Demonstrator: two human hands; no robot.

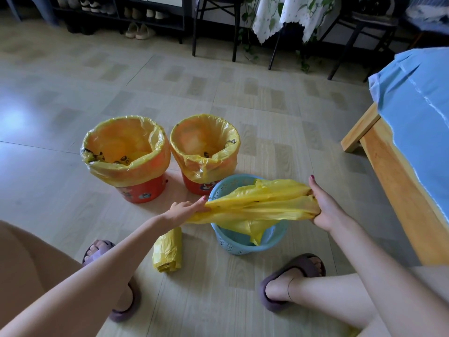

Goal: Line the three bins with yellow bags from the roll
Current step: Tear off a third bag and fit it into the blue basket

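Legs and slippers: bare knees cut off by the bottom and side edges; two soft mauve rubber slippers [291, 280], the left one half hidden under the forearm
Roll: crinkled yellow plastic bag roll [168, 250] lying on the floor between the feet, just left of the blue basket
Left hand: left hand [185, 211] with fingers pressed together, pinching one end of the bag; fingertips partly buried in plastic
Right hand: right hand [325, 205] curled round the bag's other end, thumb up; the other fingers hidden behind the bunched film
Bag: thin glossy yellow plastic bag [260, 206] pulled taut between both hands above the basket, its lower part hanging inside
Basket: round pale-blue perforated plastic basket [245, 246], rim partly covered by the bag
Lined bins: two orange cartoon-printed plastic buckets, left [142, 189] and right [194, 187], each with a yellow liner folded over its rim; prints too small to read
Floor: pale glossy wood-pattern tiles [267, 103]
Right edge: wooden bed frame with blue sheet [418, 113], cropped
Far wall: dim shoe rack [116, 13], dark chair legs, lace cloth, trailing plant
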